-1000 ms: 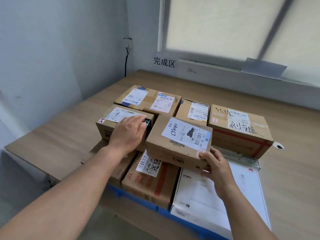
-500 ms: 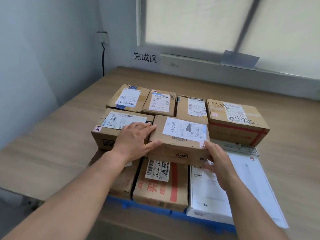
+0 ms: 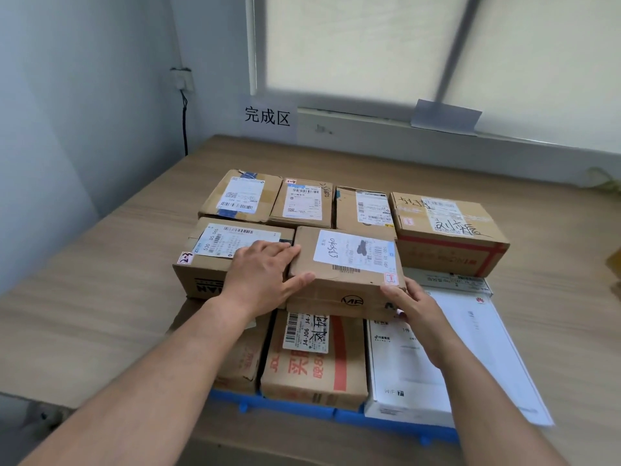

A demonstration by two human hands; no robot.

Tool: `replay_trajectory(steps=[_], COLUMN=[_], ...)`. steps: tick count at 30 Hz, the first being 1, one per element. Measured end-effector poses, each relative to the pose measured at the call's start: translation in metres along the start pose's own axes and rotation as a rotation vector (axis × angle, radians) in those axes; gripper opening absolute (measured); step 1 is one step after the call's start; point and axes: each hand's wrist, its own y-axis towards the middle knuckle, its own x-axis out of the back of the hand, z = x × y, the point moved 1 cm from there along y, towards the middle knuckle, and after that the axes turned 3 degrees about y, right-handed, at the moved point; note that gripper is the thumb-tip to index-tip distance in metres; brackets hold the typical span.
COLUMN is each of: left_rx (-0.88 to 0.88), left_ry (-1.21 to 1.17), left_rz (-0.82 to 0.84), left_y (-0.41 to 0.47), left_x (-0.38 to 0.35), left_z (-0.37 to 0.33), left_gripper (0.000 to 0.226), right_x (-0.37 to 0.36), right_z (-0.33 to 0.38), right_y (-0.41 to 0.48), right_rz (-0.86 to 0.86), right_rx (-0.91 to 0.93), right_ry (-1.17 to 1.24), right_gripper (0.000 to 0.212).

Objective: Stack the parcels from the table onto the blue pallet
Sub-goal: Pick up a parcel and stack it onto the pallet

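A brown cardboard parcel (image 3: 346, 260) with a white label lies flat in the second layer of the stack on the blue pallet (image 3: 302, 406). My left hand (image 3: 265, 274) lies at its left edge, fingers straight across the top of the neighbouring labelled parcel (image 3: 208, 264), thumb pressed on the front face. My right hand (image 3: 416, 307) grips the parcel's front right corner, thumb on the edge, fingers under it. Below sit a red-printed carton (image 3: 312, 371) and a white box (image 3: 403, 375).
Three parcels and a red-taped carton (image 3: 447, 237) fill the back row of the stack. The pallet sits on a wooden table (image 3: 100, 297) in a corner. A paper sign (image 3: 267, 116) hangs on the wall below a window; a cable runs down the left wall.
The parcel has come down level beside the left neighbour. My left hand slid from the neighbour's top to the parcel's left front corner. My right hand stayed at the right corner.
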Motion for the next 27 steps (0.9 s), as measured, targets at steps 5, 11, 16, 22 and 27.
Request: replay_trajectory(steps=[5, 11, 16, 22, 27], left_rx=[0.001, 0.003, 0.027, 0.021, -0.063], left_ry=[0.002, 0.005, -0.043, -0.195, -0.296], left_rz=[-0.017, -0.064, -0.098, -0.299, -0.340], left_y=[0.001, 0.001, -0.002, -0.017, -0.038], left_x=[-0.001, 0.000, 0.003, 0.013, 0.008], left_z=[0.000, -0.002, -0.006, -0.044, -0.117], left_gripper=[0.074, 0.071, 0.070, 0.069, 0.069], right_x=[-0.002, -0.003, 0.000, 0.021, 0.058], right_z=[0.002, 0.002, 0.008, 0.021, 0.021], right_y=[-0.002, -0.004, -0.014, -0.035, -0.064], right_rz=[-0.012, -0.071, -0.145, -0.372, -0.451], right_rx=[-0.003, -0.018, 0.001, 0.240, 0.306], right_ry=[-0.046, -0.143, -0.234, -0.550, -0.812], right_gripper=[0.064, 0.078, 0.083, 0.049, 0.044])
